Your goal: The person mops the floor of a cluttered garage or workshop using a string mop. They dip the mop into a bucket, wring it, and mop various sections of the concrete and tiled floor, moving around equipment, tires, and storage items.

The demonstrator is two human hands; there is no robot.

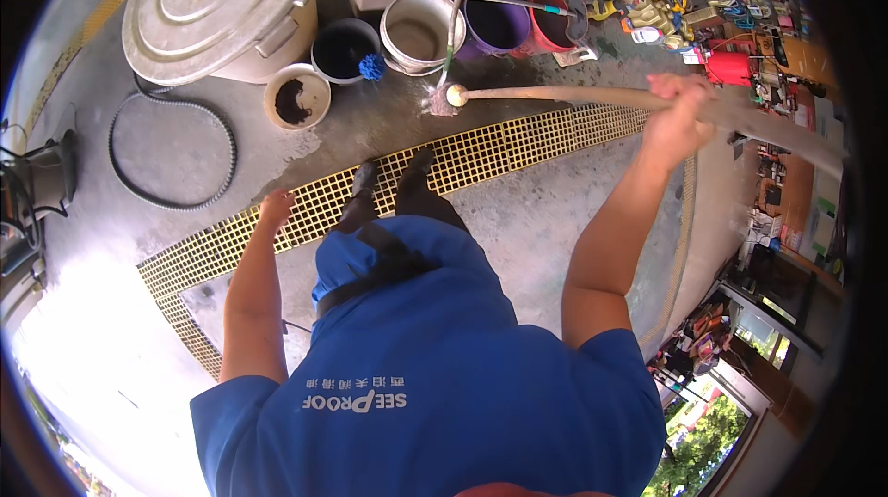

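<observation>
My right hand [683, 118] is raised at the right, its fingers wrapped round a long wooden pole [555, 93]. The pole runs leftward to a rounded pale end above the floor; its other end passes to the right and is blurred. Beside the rounded end lies a pinkish, wet-looking patch or bundle [440, 101] that I cannot make out. A thin hose or stick [460, 16] comes down to it from above. My left hand [276, 208] hangs low at the left over the floor grating, with nothing visible in it and its fingers slightly apart.
A yellow drain grating [518, 147] crosses the floor under my feet. Ahead stand a large lidded bin [217, 12], a small white bucket [298, 98], a black bucket [344, 49], a white bucket [413, 35], purple and red buckets. A black hose [113, 150] loops at left; cluttered shelves line the right.
</observation>
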